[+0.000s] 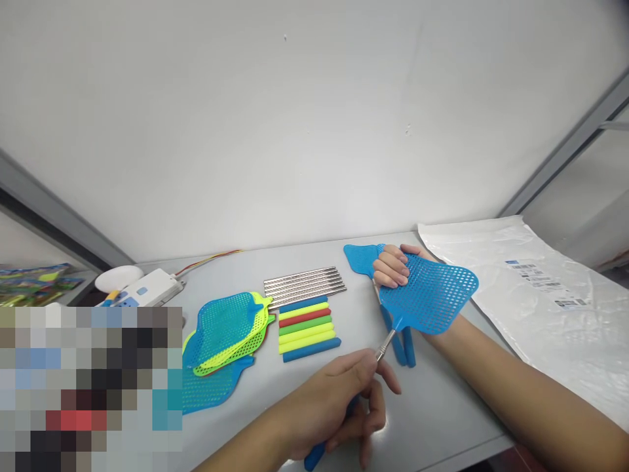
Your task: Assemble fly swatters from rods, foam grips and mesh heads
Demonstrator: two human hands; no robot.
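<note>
My left hand (339, 406) is closed around the blue handle and steel rod of a fly swatter (393, 337), near the table's front edge. My right hand (390, 265) grips the blue mesh swatter head (432, 295) on that rod, fingers curled over its top edge. Under it lie another blue swatter head (361, 257) and two blue handles (405, 347).
Several steel rods (304, 283) lie in a row at mid-table, with coloured handle sleeves (307, 326) in front of them. A stack of blue and yellow swatter heads (226, 334) sits to the left. A clear plastic bag (540, 295) covers the right side. A white device (147, 288) with wires is at the back left.
</note>
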